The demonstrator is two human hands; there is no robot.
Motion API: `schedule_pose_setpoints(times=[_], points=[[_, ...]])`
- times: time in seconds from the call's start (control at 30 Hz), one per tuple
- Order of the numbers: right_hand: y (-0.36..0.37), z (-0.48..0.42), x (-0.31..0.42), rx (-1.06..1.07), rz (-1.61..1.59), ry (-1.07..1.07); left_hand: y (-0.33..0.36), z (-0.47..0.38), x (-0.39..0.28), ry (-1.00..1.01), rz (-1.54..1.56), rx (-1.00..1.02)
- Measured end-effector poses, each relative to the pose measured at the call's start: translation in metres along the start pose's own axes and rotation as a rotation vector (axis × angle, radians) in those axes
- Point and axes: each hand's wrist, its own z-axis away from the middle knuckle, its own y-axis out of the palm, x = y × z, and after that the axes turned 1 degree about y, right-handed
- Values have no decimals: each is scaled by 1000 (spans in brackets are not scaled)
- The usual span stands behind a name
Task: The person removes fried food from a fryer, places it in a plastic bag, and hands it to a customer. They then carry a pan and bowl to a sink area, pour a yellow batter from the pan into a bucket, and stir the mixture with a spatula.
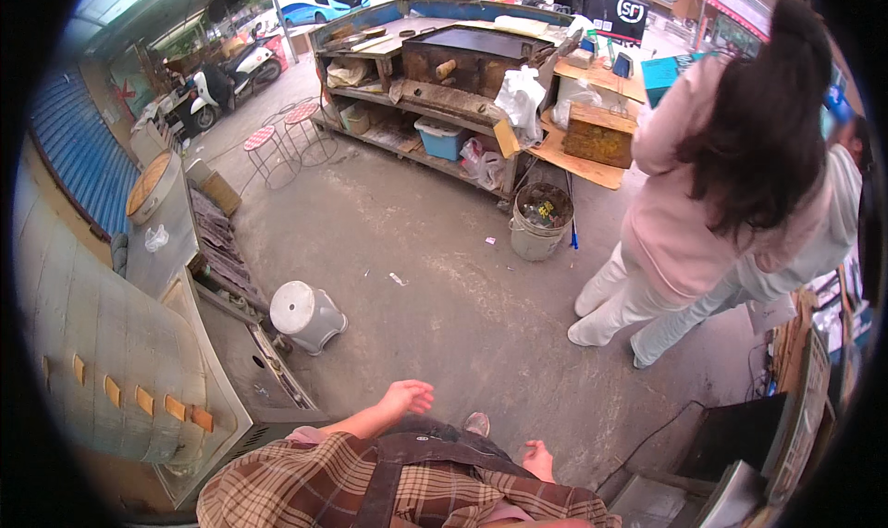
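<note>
My left hand point(408, 397) hangs in front of me over the concrete floor, fingers loosely bent and apart, with nothing in it. Lower and to the right, beside the dark apron point(444, 445), my right hand point(538, 460) is partly visible; its fingers are curled, and whether they are closed cannot be told. The nearest object on the left is an upturned grey plastic stool point(295, 307). Farther ahead stands a metal griddle point(485, 41) on a worn stall counter, with a blue plastic bin point(441, 139) on its lower shelf.
Two people point(694, 181) stand at the right, close together. A bucket with waste point(538, 226) stands on the floor before the stall. Round stools point(260, 138) are at the back left. A steel counter point(163, 243) runs along the left; a cable point(652, 434) crosses the floor at the right.
</note>
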Motion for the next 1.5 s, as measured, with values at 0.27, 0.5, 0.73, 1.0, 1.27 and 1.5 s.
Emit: schedule_pose_setpoints(times=[0.27,0.5,0.73,1.0,1.27,1.5], points=[[-1,-120,13,629,32,287,-55,-5,53,-359,-397,-253],[5,-232,159,645,-156,321,-102,-95,8,-363,-292,-251],[10,-310,311,609,-431,403,-169,-198,-69,-221,-353,-203],[58,-466,426,664,76,195,-232,-306,-234,-241,80,-300],[126,-661,647,568,-35,-140,-315,-366,-310,-236,334,-406],[176,-777,825,472,-57,-390,-383,-404,-301,-143,459,-863]])
